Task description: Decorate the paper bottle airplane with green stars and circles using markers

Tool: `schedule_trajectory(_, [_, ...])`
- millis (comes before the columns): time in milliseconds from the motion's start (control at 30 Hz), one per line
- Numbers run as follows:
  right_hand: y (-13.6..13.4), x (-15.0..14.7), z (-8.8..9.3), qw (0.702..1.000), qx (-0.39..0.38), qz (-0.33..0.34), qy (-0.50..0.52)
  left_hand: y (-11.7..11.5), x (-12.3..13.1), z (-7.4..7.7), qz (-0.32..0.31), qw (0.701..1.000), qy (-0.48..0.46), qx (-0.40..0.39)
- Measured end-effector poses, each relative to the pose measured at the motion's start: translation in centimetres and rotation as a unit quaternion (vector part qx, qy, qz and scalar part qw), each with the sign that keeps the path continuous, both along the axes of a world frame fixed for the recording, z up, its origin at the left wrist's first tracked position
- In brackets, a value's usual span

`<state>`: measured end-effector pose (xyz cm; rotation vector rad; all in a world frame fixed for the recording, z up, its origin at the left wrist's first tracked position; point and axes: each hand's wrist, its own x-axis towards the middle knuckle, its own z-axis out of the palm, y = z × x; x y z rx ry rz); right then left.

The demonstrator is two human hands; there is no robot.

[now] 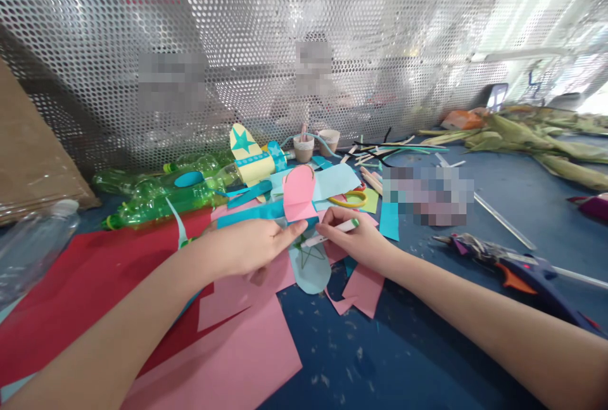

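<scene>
My left hand has its thumb pressed on a small blue paper piece. Behind that piece stands a folded pink paper flap with a rounded top. My right hand grips a white marker with a green end, and its fingertips meet the blue piece's right side. Below both hands lies a light-blue rounded paper bearing a star outline. Yellow-handled scissors rest just beyond my right hand. Part of my left fingers is hidden under the palm.
Red paper and pink sheets spread at left. Green plastic bottles lie behind, beside a decorated paper tube. A hot glue gun lies at right. Corn husks and a perforated metal panel are farther back.
</scene>
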<state>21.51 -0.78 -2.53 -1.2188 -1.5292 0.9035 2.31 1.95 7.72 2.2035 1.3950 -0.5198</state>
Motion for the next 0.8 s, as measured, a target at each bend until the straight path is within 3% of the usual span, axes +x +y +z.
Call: schedule_trajectory(800, [-0.09,-0.06,0.25,1.0,-0.006,-0.022,0.007,-0.02,0.08,-0.04,0.012,1.0,0.016,0.003])
